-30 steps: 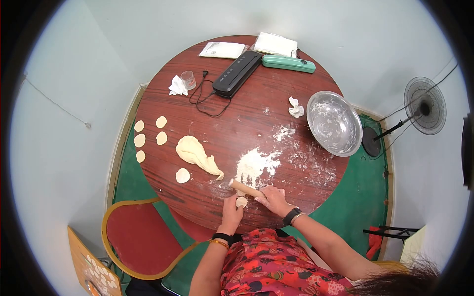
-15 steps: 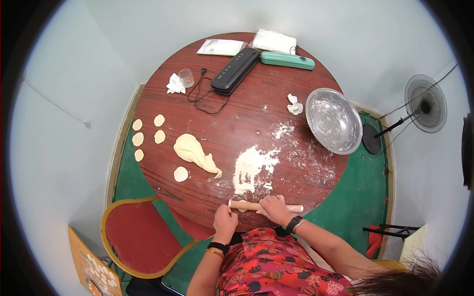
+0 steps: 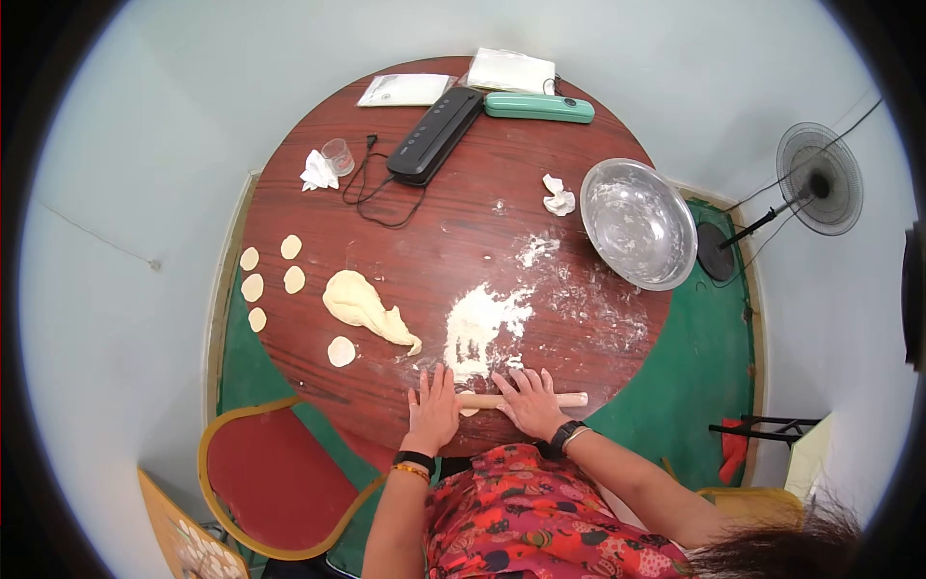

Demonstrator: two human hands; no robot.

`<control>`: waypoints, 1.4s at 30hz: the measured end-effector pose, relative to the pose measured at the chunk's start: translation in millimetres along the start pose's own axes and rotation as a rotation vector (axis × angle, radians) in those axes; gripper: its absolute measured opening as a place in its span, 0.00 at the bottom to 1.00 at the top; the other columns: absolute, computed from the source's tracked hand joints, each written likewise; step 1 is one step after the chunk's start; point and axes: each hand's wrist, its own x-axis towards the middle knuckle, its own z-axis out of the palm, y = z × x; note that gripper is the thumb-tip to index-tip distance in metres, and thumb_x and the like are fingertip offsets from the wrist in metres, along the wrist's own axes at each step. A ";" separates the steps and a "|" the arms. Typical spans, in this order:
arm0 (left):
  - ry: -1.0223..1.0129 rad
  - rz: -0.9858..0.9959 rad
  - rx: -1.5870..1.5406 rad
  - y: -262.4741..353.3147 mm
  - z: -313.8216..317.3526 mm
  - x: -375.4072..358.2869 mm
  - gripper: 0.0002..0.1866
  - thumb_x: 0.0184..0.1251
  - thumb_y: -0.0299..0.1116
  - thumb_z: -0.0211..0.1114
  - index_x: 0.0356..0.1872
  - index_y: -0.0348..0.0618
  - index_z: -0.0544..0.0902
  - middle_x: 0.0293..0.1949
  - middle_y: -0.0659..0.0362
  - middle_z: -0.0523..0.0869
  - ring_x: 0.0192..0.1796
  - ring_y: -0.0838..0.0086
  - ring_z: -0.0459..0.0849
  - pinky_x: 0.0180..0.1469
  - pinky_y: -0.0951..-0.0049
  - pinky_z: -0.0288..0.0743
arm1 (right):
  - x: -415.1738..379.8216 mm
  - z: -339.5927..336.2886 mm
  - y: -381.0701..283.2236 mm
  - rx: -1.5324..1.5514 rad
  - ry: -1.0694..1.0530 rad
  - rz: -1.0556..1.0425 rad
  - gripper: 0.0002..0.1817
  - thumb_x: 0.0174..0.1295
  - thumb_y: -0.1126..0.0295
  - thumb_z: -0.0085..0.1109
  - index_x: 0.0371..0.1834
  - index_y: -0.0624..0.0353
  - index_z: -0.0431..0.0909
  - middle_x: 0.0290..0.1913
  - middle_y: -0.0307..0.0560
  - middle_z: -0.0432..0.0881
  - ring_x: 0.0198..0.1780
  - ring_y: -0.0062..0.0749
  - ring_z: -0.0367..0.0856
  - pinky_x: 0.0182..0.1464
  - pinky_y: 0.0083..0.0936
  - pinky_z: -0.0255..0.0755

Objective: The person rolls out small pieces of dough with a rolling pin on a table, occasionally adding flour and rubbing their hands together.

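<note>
A wooden rolling pin (image 3: 480,400) lies crosswise near the front edge of the round table. My left hand (image 3: 434,413) rests over its left end, fingers stretched forward. On its middle lies my right hand (image 3: 530,401), palm down with fingers spread. A small piece of dough (image 3: 468,410) shows partly from beneath the pin, close to my left hand. Loose flour (image 3: 482,328) is scattered just ahead of both hands. To the left sits a long lump of dough (image 3: 359,301), with a flat dough round (image 3: 341,351) beside it.
Several more dough rounds (image 3: 253,288) lie along the table's left edge. A metal bowl (image 3: 638,224) stands at right. Farther back are a black corded appliance (image 3: 434,137), a green device (image 3: 538,107), a glass (image 3: 338,156) and crumpled tissues. A chair (image 3: 277,480) stands front left.
My left hand has opened from a closed pose and moved forward onto the rolling pin's left end. My right hand's fingers have straightened. The view has shifted slightly.
</note>
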 end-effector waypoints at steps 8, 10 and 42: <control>0.112 -0.006 0.037 -2.7 -6.7 26.2 0.35 0.74 0.44 0.51 0.77 0.43 0.53 0.79 0.47 0.48 0.78 0.43 0.46 0.72 0.34 0.47 | 17.8 13.3 16.2 0.095 0.054 0.033 0.25 0.65 0.48 0.56 0.62 0.46 0.71 0.54 0.47 0.72 0.60 0.45 0.67 0.67 0.54 0.52; 0.171 -0.060 0.024 1.0 -3.4 25.8 0.36 0.74 0.43 0.51 0.77 0.41 0.52 0.78 0.44 0.48 0.78 0.42 0.47 0.72 0.35 0.47 | 20.0 10.0 22.3 0.166 0.098 -0.030 0.25 0.63 0.46 0.58 0.57 0.47 0.75 0.51 0.46 0.75 0.57 0.44 0.69 0.64 0.51 0.55; 0.542 -0.316 -0.468 8.8 30.2 -37.1 0.16 0.68 0.36 0.58 0.52 0.37 0.75 0.53 0.44 0.77 0.58 0.47 0.73 0.59 0.50 0.68 | 3.3 4.6 9.8 0.185 -0.039 -0.237 0.19 0.63 0.52 0.61 0.49 0.51 0.79 0.39 0.43 0.80 0.47 0.39 0.77 0.54 0.45 0.61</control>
